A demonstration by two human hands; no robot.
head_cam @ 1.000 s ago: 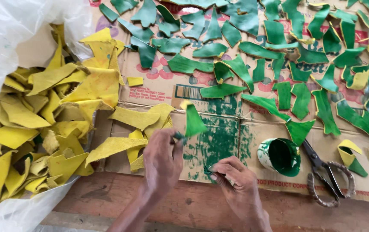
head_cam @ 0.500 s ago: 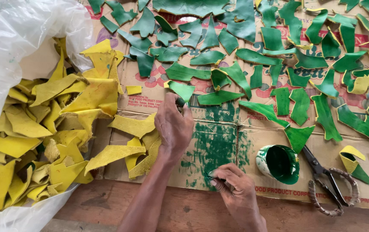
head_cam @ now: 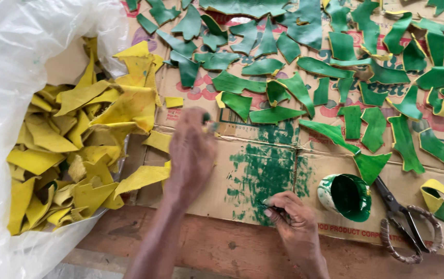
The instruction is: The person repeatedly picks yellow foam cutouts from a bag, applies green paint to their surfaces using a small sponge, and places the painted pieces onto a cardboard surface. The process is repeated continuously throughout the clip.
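Cardboard (head_cam: pixel 222 181) covers counter. Left hand (head_cam: pixel 192 150) fingers curled, touching green piece (head_cam: pixel 237 103) just beyond, long axis crosswise. Right hand (head_cam: pixel 294 219) pinching brush (head_cam: pixel 273 208), nearer paint cup (head_cam: pixel 350 196).

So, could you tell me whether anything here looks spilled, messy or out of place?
Yes: green paint smears stain the bare cardboard sheet left of the paint cup, which lies tipped toward the camera. One yellow-edged piece sits apart near the scissors.

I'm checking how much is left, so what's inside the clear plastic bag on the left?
The plastic bag holds a heap of yellow cut pieces, spilling onto the cardboard. Whatever lies beneath the top layer is covered.
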